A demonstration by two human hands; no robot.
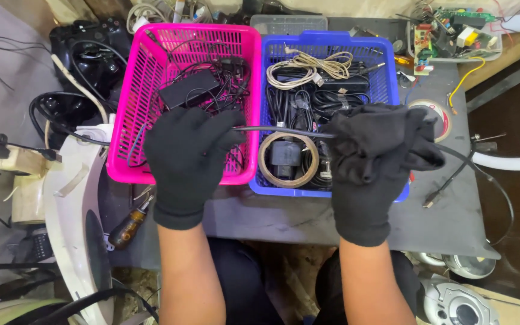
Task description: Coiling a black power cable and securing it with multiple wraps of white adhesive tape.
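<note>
— What is being held at the centre of the frame?

— A black cable is stretching level between the two gloved hands. The left hand is pinching one end with its fingers clenched on it. The right hand is gripping the cable through a black cloth, fingers closed around both.

— And where is the rest of the cable going?

— It is running out of the cloth to the right, looping over the grey surface and ending in a plug at centre right.

— What is lying underneath?

— A pink basket with a black adapter is sitting below the left hand; a blue basket of coiled cables is sitting below the right. The hands are hiding part of both. A circuit board is lying upper right, a screwdriver lower left.
</note>
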